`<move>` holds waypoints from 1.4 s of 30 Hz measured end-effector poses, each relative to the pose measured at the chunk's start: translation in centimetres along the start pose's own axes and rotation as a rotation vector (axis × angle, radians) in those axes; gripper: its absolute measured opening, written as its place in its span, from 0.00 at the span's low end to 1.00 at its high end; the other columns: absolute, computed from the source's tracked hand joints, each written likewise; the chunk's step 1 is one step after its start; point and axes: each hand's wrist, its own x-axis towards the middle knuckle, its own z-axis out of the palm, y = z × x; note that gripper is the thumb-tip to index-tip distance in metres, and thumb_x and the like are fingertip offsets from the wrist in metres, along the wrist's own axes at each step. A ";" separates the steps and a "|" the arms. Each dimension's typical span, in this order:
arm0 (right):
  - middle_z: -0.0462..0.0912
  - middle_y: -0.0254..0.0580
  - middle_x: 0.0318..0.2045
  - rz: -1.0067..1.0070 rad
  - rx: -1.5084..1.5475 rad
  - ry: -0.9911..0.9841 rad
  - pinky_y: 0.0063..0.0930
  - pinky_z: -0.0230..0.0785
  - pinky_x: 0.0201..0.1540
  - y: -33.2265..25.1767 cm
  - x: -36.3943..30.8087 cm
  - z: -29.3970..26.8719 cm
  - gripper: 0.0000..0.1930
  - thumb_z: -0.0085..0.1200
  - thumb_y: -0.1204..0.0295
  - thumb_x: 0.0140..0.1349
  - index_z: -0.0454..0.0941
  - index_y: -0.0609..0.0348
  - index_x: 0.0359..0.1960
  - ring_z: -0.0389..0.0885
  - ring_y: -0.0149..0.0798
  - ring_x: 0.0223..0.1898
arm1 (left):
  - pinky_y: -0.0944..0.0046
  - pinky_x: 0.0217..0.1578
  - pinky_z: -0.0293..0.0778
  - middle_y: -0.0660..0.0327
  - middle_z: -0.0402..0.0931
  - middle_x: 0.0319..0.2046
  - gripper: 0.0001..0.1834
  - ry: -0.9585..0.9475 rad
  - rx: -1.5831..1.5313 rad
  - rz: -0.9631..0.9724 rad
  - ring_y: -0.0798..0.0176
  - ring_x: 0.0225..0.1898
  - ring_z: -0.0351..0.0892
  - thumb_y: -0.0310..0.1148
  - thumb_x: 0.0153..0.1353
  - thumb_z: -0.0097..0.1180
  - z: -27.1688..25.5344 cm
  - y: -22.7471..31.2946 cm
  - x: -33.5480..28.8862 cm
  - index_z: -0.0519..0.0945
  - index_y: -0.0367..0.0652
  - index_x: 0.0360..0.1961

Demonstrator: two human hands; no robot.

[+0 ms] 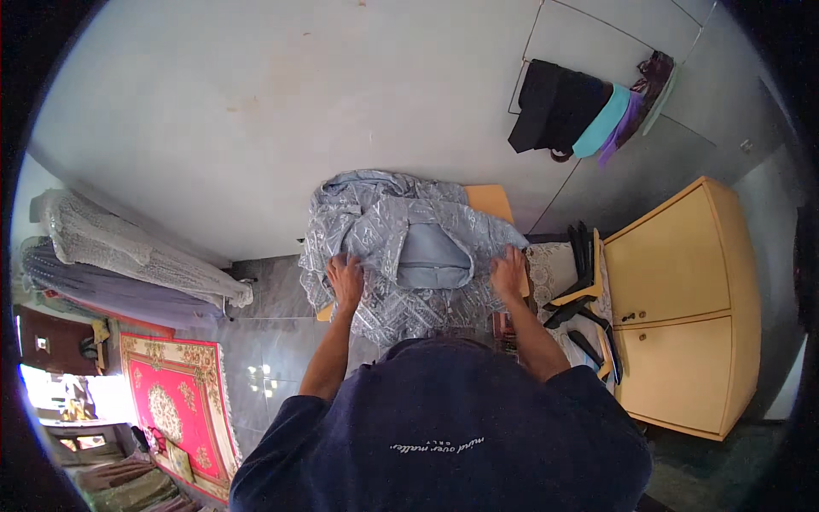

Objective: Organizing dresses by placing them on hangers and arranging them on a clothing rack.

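Straightening the grey garment (371, 237) appears under way between left hand (345, 282) and right hand (509, 273), both touching it, grip indeterminable; next move likely calls for even tension.

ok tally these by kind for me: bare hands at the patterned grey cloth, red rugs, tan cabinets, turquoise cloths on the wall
Bare hands at the patterned grey cloth: 2 (left hand, right hand)
Red rug: 1
Tan cabinet: 1
Turquoise cloth on the wall: 1
Total: 5
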 end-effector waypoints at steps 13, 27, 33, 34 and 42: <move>0.48 0.68 0.70 -0.139 0.173 -0.253 0.63 0.26 0.71 -7.9 1.1 -0.7 0.51 0.66 0.31 0.35 0.75 0.53 0.59 0.39 0.61 0.73 | 0.53 0.49 0.70 0.56 0.80 0.38 0.11 0.475 -0.350 0.178 0.48 0.46 0.73 0.35 0.51 0.60 -13.0 10.0 17.3 0.84 0.39 0.31; 0.80 0.49 0.51 -0.060 0.550 0.394 0.45 0.65 0.57 -3.2 14.5 -16.8 0.20 0.67 0.62 0.50 0.82 0.62 0.41 0.75 0.54 0.54 | 0.56 0.49 0.71 0.58 0.81 0.39 0.15 0.473 -0.283 0.232 0.53 0.47 0.75 0.42 0.52 0.67 -26.0 7.0 24.4 0.86 0.39 0.31; 0.76 0.34 0.51 -0.231 0.054 0.705 0.51 0.54 0.63 -4.9 17.8 -29.7 0.11 0.68 0.64 0.49 0.84 0.53 0.33 0.69 0.44 0.57 | 0.58 0.49 0.70 0.60 0.80 0.37 0.14 0.456 -0.306 0.291 0.56 0.45 0.75 0.42 0.53 0.67 -27.3 5.5 24.9 0.85 0.40 0.30; 0.76 0.33 0.51 -0.212 0.018 0.711 0.55 0.52 0.64 -5.0 18.3 -30.7 0.11 0.67 0.64 0.49 0.84 0.52 0.33 0.68 0.44 0.58 | 0.58 0.49 0.70 0.60 0.80 0.38 0.14 0.487 -0.304 0.298 0.56 0.45 0.75 0.42 0.53 0.68 -27.8 5.7 25.1 0.84 0.41 0.29; 0.79 0.31 0.49 -0.278 0.009 1.191 0.41 0.61 0.56 -9.9 13.1 -44.2 0.09 0.63 0.71 0.52 0.83 0.50 0.36 0.73 0.45 0.53 | 0.58 0.47 0.70 0.63 0.81 0.41 0.05 1.145 -0.085 0.555 0.56 0.46 0.75 0.28 0.51 0.67 -43.0 11.9 20.5 0.82 0.45 0.29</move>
